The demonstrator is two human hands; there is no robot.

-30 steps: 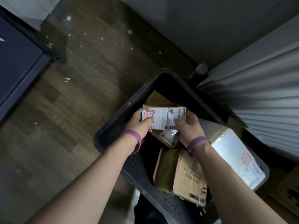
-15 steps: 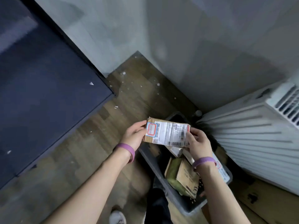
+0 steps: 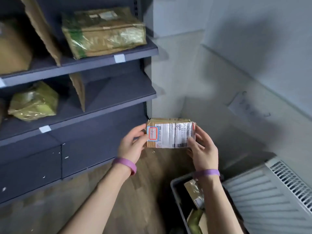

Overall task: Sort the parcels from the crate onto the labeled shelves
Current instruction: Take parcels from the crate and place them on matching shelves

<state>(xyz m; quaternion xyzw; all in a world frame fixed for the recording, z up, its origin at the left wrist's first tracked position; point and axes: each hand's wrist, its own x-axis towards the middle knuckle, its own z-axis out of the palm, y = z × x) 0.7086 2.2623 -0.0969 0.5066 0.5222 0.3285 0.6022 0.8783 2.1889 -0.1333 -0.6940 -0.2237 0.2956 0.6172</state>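
Now left hand (image 3: 133, 146) and right hand (image 3: 201, 152) tight around parcel (image 3: 168, 121), barcoded label (image 3: 173, 135) print illegible.

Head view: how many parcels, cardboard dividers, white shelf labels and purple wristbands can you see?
Parcels: 6
Cardboard dividers: 2
White shelf labels: 3
Purple wristbands: 2
Total: 13

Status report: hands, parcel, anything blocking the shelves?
Left hand and right hand grip parcel ends. Parcel held over floor, label up, right of shelves. Nothing in between.
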